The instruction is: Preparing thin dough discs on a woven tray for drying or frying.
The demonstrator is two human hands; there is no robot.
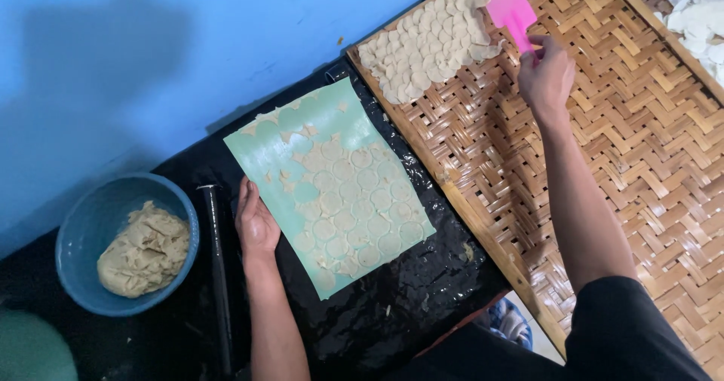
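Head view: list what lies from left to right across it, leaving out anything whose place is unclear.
Blue bowl of dough → black rolling pin → left hand → green sheet with cut dough rounds → pile of dough rounds → pink spatula → right hand

No package, label, sign or screen plainly in view. Only a small blue-and-white patterned scrap [510,323] near the bottom edge, tucked under the rim of the brown woven bamboo tray [483,223], too hidden to tell as wrapper or cloth.
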